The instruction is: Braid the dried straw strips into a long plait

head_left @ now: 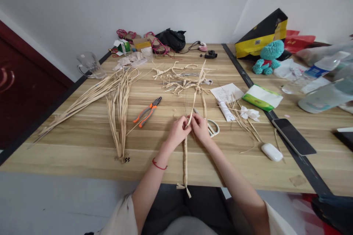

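straw cord (185,161), pale, slim and bumpy, is pinched in both nearly closed hands (178,130).

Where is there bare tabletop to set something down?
Bare wood lies between the straw bundle and the table's front edge, between the right forearm and earbuds case, and beside the braided straw. Crowded: the back middle, with wrapped branches, and the right, around the tissue pack.
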`<state>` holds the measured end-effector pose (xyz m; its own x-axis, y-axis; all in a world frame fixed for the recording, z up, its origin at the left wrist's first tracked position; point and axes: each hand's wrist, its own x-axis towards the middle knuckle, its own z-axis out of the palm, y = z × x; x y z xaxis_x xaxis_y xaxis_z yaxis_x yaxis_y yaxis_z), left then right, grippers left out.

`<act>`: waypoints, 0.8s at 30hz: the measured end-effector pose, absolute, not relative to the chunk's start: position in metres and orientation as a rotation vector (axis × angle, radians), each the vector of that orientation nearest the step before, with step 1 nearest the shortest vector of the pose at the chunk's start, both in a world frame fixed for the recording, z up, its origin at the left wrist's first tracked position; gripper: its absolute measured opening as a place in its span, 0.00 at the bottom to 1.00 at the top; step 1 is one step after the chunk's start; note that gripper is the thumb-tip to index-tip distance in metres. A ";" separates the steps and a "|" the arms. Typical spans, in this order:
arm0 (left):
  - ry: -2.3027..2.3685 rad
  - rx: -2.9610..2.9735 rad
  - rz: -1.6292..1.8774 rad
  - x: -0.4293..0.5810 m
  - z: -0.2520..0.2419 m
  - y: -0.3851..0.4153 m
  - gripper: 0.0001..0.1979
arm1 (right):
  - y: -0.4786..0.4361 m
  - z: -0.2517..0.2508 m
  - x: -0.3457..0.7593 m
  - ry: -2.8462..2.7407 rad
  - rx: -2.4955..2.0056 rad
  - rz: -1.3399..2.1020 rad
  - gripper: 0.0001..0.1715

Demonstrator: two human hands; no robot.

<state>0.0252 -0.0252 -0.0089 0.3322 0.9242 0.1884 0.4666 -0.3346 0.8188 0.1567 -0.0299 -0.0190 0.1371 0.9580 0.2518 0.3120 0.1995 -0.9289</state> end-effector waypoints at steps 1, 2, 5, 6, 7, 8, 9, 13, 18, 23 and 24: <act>1.220 1.946 0.882 0.025 -0.009 -0.025 0.06 | -0.030 -0.019 0.157 -1.387 -1.315 0.756 0.15; 1.223 1.954 0.878 0.025 -0.008 -0.026 0.06 | -0.030 -0.019 0.157 -1.388 -1.309 0.763 0.15; 1.233 1.970 0.861 0.026 -0.006 -0.026 0.05 | -0.029 -0.019 0.157 -1.396 -1.309 0.774 0.15; 1.232 1.974 0.857 0.026 -0.005 -0.026 0.05 | -0.029 -0.019 0.157 -1.400 -1.312 0.772 0.15; 1.229 1.977 0.856 0.026 -0.005 -0.026 0.05 | -0.029 -0.019 0.157 -1.404 -1.313 0.767 0.15; 1.227 1.980 0.857 0.026 -0.005 -0.026 0.05 | -0.029 -0.019 0.157 -1.406 -1.313 0.761 0.15; 1.225 1.983 0.859 0.026 -0.005 -0.026 0.05 | -0.029 -0.019 0.157 -1.408 -1.313 0.755 0.15; 1.214 1.988 0.858 0.026 -0.005 -0.026 0.06 | -0.028 -0.018 0.158 -1.401 -1.326 0.734 0.16; 1.189 1.995 0.868 0.026 -0.007 -0.026 0.05 | -0.028 -0.019 0.159 -1.399 -1.321 0.733 0.16; 1.187 2.020 0.883 0.026 -0.006 -0.026 0.07 | -0.027 -0.020 0.159 -1.400 -1.320 0.716 0.16; 1.186 2.022 0.884 0.026 -0.006 -0.027 0.07 | -0.027 -0.020 0.160 -1.399 -1.320 0.712 0.16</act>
